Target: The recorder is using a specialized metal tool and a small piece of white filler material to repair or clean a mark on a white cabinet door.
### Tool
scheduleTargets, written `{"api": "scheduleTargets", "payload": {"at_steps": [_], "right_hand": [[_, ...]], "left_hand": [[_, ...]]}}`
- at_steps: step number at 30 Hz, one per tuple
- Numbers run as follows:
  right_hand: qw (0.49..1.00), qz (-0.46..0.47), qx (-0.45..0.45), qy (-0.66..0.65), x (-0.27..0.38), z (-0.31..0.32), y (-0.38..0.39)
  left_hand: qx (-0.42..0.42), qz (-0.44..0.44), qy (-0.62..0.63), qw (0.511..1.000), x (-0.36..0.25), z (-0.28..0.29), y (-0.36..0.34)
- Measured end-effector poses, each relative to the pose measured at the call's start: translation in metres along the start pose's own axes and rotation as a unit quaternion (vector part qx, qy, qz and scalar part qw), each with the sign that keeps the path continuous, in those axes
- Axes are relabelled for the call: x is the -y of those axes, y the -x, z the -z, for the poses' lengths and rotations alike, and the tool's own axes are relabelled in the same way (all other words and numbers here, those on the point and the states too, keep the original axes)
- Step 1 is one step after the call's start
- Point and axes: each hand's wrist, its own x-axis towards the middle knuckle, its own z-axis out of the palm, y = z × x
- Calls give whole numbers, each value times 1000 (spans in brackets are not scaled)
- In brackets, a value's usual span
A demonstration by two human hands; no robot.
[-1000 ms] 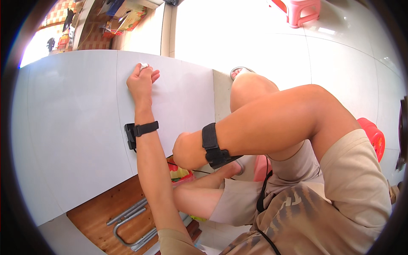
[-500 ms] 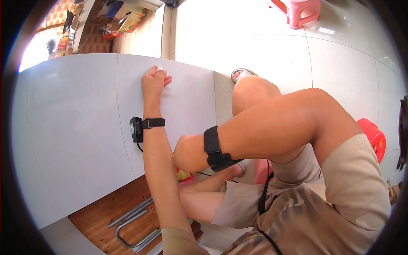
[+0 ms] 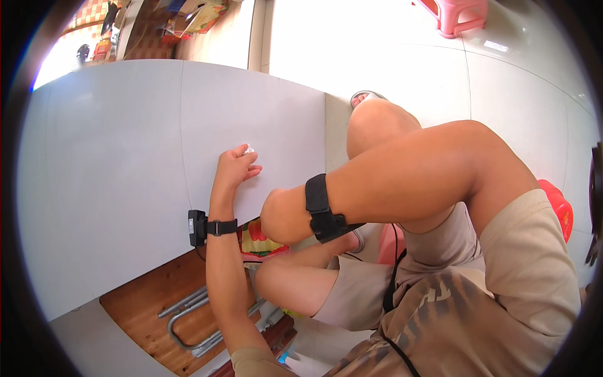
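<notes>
My left hand is just over the white tabletop, its thumb and fingers pinched on a small crumpled white piece, which looks like a tissue. The other fingers of that hand curl loosely. My right hand hangs bent at the wrist by the table's near right edge. Only its rounded back shows; the fingers are turned away and hidden. Both wrists wear black straps, and the left one carries a small black box.
A red and yellow plastic bag sits below the table edge, near my knee. Folded metal legs lie against a brown wooden panel. On the tiled floor are a pink stool and a red stool. Boxes stand beyond the table.
My left hand has come back across the tabletop toward me, still pinching the white piece. More of the plastic bag shows beside my left forearm. My right hand stays at the table edge.
</notes>
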Motion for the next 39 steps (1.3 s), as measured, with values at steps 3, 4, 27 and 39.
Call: {"api": "scheduleTargets", "payload": {"at_steps": [3, 4, 27, 39], "right_hand": [[1000, 20, -16, -2, 2, -2, 0], [999, 26, -23, -1, 2, -3, 0], [930, -93, -307, -181, -25, 91, 13], [923, -58, -331, -190, -3, 95, -25]], "left_hand": [[3, 19, -22, 1000, 11, 9, 25], [4, 32, -36, 999, 16, 15, 31], [-174, -17, 246, 953, 105, 25, 136], [-360, -136, 174, 906, 128, -1, 141]]}}
